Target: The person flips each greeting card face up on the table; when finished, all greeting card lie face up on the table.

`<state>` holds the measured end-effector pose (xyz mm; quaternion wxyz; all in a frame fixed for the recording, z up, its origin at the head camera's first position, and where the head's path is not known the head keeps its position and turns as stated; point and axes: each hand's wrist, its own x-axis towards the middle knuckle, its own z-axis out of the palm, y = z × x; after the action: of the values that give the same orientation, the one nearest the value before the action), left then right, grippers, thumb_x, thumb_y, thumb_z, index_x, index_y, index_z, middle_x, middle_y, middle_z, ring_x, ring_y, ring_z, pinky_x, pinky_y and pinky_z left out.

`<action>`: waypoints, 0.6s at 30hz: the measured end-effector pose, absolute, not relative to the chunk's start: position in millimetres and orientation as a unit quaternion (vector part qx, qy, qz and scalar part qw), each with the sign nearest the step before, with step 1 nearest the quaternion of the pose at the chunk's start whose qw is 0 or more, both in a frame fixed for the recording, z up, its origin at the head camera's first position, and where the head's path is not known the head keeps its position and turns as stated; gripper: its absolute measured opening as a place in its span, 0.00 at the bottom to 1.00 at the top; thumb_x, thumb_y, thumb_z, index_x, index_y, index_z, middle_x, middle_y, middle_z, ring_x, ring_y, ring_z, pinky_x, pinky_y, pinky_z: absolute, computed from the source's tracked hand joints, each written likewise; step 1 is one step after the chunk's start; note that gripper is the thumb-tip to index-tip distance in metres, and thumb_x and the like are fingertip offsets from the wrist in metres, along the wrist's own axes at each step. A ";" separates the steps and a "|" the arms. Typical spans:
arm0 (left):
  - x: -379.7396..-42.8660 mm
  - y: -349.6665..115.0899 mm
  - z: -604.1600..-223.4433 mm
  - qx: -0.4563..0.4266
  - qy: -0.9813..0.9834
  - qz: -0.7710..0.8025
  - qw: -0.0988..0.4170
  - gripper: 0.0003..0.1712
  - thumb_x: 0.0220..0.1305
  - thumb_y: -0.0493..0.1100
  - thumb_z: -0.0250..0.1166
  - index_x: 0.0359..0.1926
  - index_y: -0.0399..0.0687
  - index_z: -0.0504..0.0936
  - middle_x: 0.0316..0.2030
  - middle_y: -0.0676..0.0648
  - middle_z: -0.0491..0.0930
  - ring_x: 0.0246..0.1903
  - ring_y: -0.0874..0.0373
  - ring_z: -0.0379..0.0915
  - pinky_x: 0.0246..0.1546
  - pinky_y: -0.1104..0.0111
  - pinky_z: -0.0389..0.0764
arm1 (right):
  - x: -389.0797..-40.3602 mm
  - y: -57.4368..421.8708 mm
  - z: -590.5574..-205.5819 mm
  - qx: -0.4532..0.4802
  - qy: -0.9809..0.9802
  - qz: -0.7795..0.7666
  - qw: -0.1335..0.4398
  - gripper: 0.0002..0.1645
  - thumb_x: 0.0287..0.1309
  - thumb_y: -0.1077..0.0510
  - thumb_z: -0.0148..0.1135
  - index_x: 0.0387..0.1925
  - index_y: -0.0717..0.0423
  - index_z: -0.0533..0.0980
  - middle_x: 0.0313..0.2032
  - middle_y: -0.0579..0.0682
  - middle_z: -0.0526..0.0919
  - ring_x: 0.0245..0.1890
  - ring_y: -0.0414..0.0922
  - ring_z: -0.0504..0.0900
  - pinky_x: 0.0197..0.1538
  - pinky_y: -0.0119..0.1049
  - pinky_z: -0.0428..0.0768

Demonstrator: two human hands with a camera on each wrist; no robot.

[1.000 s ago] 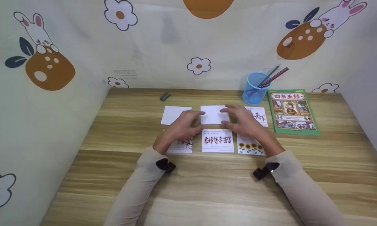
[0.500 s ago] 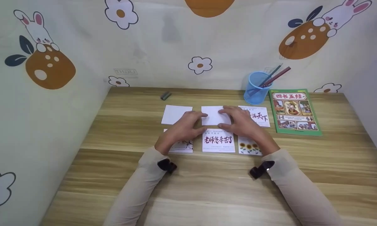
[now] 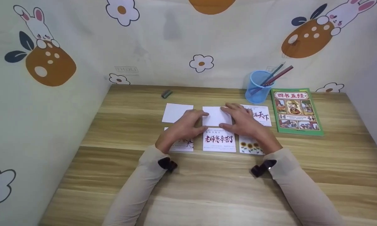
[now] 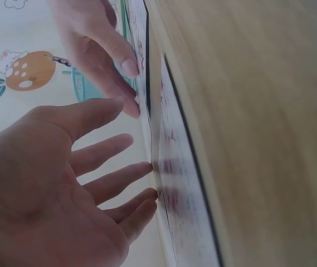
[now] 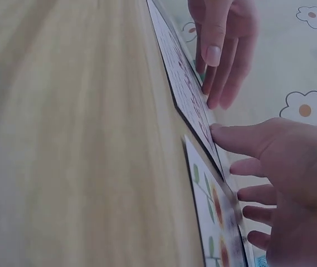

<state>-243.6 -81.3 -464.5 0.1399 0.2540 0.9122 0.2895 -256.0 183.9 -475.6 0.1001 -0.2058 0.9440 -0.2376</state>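
Note:
In the head view, a blank white card lies flat between my two hands. At its left edge my left hand rests with fingers loosely spread, the forefinger touching that edge. My right hand touches the card's right side with thumb and forefinger, over part of a card with red writing. Another blank card lies left. In the near row are a partly covered printed card, a card with red characters and a sunflower card. Both wrist views show relaxed, slightly bent fingers.
A blue mesh pen cup holding pencils stands at the back right, beside a green illustrated book. A small dark grey block lies at the back left. Patterned cloth walls the wooden table.
My right hand has come slightly inward to the middle blank card. That card now sits a little nearer me than its row. My left hand has hardly moved.

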 end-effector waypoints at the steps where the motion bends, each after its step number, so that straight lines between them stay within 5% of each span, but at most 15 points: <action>1: -243.4 -81.1 -464.5 0.253 0.913 0.289 0.140 0.33 0.78 0.49 0.66 0.78 0.46 0.73 0.77 0.44 0.73 0.81 0.46 0.62 0.85 0.53 0.59 | -256.4 184.7 -475.3 -0.206 0.944 -0.236 0.100 0.47 0.71 0.38 0.69 0.83 0.50 0.64 0.85 0.60 0.58 0.86 0.62 0.52 0.82 0.75 0.44; 11: -242.3 -83.0 -465.1 0.259 0.912 0.281 0.148 0.40 0.72 0.49 0.74 0.79 0.46 0.71 0.79 0.43 0.71 0.83 0.43 0.58 0.86 0.51 0.55 | -267.2 188.7 -479.4 -0.175 0.940 -0.279 0.087 0.57 0.57 0.35 0.80 0.82 0.46 0.66 0.65 0.57 0.70 0.66 0.56 0.65 0.72 0.60 0.63; 18: -241.3 -84.5 -464.3 0.255 0.909 0.294 0.149 0.47 0.65 0.48 0.80 0.80 0.47 0.70 0.82 0.41 0.65 0.84 0.42 0.53 0.87 0.52 0.54 | -269.5 189.6 -479.9 -0.178 0.934 -0.309 0.027 0.52 0.54 0.40 0.85 0.74 0.56 0.74 0.66 0.61 0.68 0.65 0.59 0.64 0.71 0.57 0.65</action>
<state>-241.3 -84.5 -464.3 0.1494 0.2552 0.9090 0.2938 -269.5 189.6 -479.9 0.0272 -0.1785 0.9336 -0.3094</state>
